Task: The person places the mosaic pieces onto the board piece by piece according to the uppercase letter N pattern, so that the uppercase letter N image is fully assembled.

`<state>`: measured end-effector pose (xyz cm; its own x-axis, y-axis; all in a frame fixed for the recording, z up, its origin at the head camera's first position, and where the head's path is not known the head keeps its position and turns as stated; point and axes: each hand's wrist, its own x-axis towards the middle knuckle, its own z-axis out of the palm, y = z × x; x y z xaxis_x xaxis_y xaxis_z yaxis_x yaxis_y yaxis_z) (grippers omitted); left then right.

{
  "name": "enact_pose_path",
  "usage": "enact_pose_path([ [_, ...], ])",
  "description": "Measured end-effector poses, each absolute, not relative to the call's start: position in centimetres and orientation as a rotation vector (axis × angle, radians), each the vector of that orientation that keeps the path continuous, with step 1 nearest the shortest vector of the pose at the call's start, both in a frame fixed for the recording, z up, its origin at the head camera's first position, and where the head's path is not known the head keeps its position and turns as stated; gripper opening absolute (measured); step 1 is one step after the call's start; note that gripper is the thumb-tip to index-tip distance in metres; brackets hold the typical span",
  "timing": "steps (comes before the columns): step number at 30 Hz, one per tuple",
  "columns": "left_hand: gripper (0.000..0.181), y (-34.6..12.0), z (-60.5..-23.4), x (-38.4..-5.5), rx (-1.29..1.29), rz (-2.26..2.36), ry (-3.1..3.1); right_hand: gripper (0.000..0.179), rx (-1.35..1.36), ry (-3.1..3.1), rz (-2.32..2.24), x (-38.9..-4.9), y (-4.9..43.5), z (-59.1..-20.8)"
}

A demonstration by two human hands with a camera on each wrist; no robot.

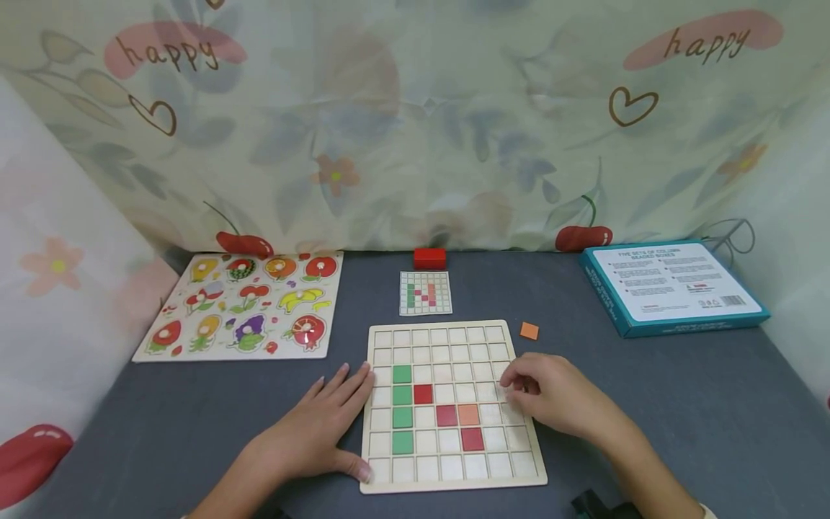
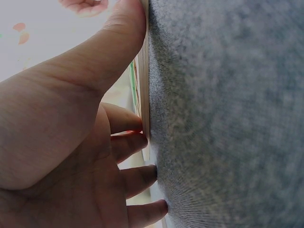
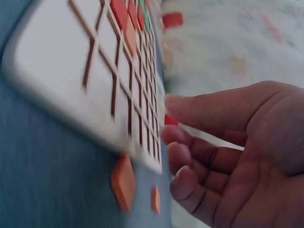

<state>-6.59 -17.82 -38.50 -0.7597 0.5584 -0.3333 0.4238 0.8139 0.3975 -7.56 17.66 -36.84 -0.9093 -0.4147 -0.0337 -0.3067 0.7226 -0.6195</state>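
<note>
A pale wooden grid board (image 1: 454, 488) lies in front of me. Several green tiles (image 1: 403, 417) form a column on it, with red tiles (image 1: 423, 393) in a diagonal and one orange tile (image 1: 468, 414). My left hand (image 1: 318, 429) rests spread along the board's left edge, thumb low and fingertips higher up, touching the edge. My right hand (image 1: 551, 389) hovers at the board's right edge, fingers loosely curled. Between thumb and forefinger nothing shows in the right wrist view. Two loose orange tiles lie beside the board there, a nearer tile (image 3: 123, 184) and a farther tile (image 3: 156, 200).
Behind the board lies a small pattern card (image 1: 425, 294) with coloured squares, and past it a red block (image 1: 430, 259). A fruit peg puzzle (image 1: 236, 306) is at the back left. At the back right lies a teal box (image 1: 674, 281). Patterned cloth (image 1: 428, 144) closes off the back.
</note>
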Motion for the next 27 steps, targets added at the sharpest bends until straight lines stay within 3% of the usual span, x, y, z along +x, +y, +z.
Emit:
enact_pose_path([
  [9, 0.128, -17.8, -38.4, -6.6, 0.739, 0.42, 2.556, 0.019, -0.401, 2.81, -0.819, -6.9, 21.5, -38.4],
  [27, 0.128, -17.8, -38.4, -6.6, 0.724, 0.421, 2.548, 0.022, -0.419, 2.651, -1.018, -6.7, 21.8, -38.8],
])
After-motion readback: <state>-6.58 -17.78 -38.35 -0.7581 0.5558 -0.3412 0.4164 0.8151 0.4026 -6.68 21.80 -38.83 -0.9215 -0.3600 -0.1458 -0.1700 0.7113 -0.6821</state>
